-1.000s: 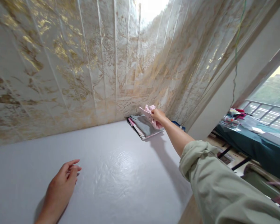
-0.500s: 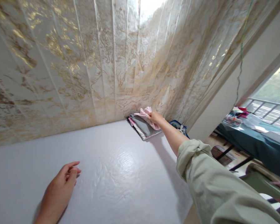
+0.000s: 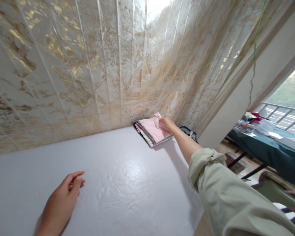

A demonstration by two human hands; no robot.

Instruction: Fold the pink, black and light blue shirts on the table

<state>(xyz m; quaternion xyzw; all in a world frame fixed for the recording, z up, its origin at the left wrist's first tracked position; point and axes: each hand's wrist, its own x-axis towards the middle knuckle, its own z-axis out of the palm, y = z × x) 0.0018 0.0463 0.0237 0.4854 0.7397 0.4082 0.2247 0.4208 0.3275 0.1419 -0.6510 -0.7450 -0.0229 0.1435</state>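
My right hand (image 3: 167, 124) reaches to the far edge of the white table (image 3: 108, 183), its fingertips pinching a folded pink cloth (image 3: 152, 129). The pink cloth lies mostly flat on top of a stack of folded cloths (image 3: 145, 138), where grey, white and dark edges show underneath. Near the front left, my left hand (image 3: 66, 191) rests on the table with nothing in it. Its fingers are loosely curled, and a small gap shows between forefinger and thumb.
A shiny gold-patterned curtain (image 3: 108, 72) hangs right behind the table. A blue-edged item (image 3: 186, 131) sits beyond my right wrist. To the right stand a teal-covered table (image 3: 265, 144) with assorted things on it and a green chair (image 3: 272, 190).
The pink cloth was bunched up in my right hand with grey cloth exposed; now it is spread flat over the stack. My right hand shifted slightly right. My left hand stayed put.
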